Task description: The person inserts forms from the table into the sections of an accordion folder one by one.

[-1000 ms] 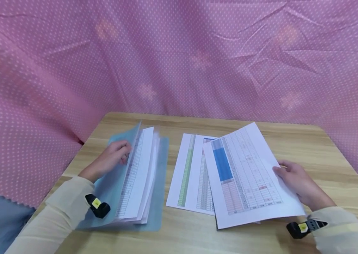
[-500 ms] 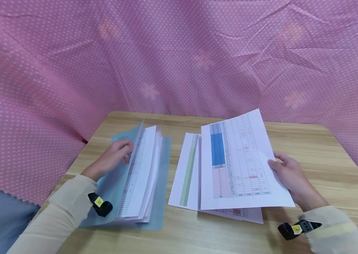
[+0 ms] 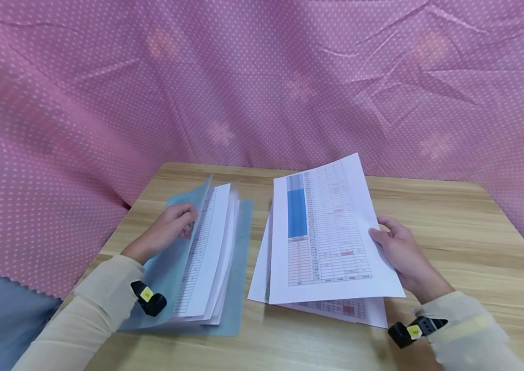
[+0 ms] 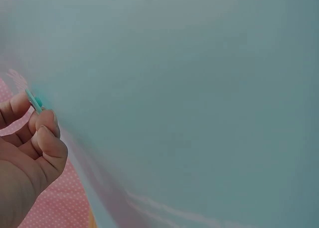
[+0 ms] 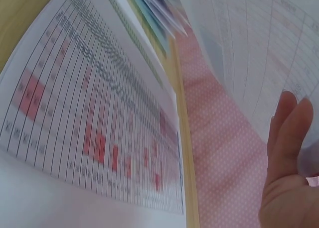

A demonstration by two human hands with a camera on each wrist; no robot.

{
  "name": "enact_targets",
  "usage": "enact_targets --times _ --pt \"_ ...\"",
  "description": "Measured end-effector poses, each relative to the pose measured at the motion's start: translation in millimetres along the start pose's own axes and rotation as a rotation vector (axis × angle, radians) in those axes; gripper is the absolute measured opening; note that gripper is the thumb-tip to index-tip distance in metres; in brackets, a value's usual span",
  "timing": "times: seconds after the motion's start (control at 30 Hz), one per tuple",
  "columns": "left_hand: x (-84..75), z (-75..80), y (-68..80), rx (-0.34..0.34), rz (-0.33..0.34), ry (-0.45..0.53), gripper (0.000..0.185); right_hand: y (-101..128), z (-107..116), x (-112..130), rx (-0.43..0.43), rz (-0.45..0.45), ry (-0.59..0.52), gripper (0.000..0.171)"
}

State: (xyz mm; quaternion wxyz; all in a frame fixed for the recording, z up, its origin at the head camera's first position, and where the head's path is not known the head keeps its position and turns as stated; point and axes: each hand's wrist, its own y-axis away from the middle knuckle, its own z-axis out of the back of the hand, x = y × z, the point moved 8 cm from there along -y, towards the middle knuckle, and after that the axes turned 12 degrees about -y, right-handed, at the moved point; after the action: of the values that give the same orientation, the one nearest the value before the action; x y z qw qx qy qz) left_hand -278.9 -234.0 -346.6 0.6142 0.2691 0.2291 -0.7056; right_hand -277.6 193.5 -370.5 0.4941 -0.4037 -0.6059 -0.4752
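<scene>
On the left of the table lies a translucent blue-green document folder (image 3: pixel 242 247), its cover lifted at a slant. My left hand (image 3: pixel 166 229) pinches the cover's edge; a small green snap (image 4: pixel 36 100) shows at the fingertips in the left wrist view. Inside the folder stand several printed sheets (image 3: pixel 211 252). My right hand (image 3: pixel 406 255) holds a printed sheet (image 3: pixel 324 232) with a blue block by its right edge, thumb on top and fingers beneath. That sheet is raised and tilted above other printed sheets (image 3: pixel 375 309) lying on the table, covering most of them.
The wooden table (image 3: pixel 457 232) has a pink dotted cloth (image 3: pixel 266 87) hanging behind and beside it. A strip of bare wood separates the folder from the loose sheets. Grey-blue fabric (image 3: pixel 2 314) shows at the lower left.
My right hand has carried the sheet with the blue block leftward, over the loose sheets, and turned it more upright. My left hand still grips the folder's cover and has barely moved.
</scene>
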Motion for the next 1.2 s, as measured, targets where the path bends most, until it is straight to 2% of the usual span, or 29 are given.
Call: enact_targets --times 0.4,0.63,0.9,1.2 --pt "-2.2 -1.9 -0.3 0.005 -0.009 0.023 0.027 -7.8 -28.7 0.2 -0.012 -0.012 -0.053 0.05" --pt "-5.0 -2.1 1.1 0.007 -0.007 0.014 0.029 -10.7 -45.3 0.1 -0.005 -0.012 -0.044 0.047" --pt "-7.1 -0.7 0.9 -0.005 -0.023 0.002 0.028 -14.7 -64.5 -2.8 0.017 -0.018 -0.076 0.043" --pt "-7.1 -1.9 1.5 -0.008 -0.012 -0.006 0.027 -21.3 -91.1 -6.3 0.029 -0.045 -0.112 0.041"
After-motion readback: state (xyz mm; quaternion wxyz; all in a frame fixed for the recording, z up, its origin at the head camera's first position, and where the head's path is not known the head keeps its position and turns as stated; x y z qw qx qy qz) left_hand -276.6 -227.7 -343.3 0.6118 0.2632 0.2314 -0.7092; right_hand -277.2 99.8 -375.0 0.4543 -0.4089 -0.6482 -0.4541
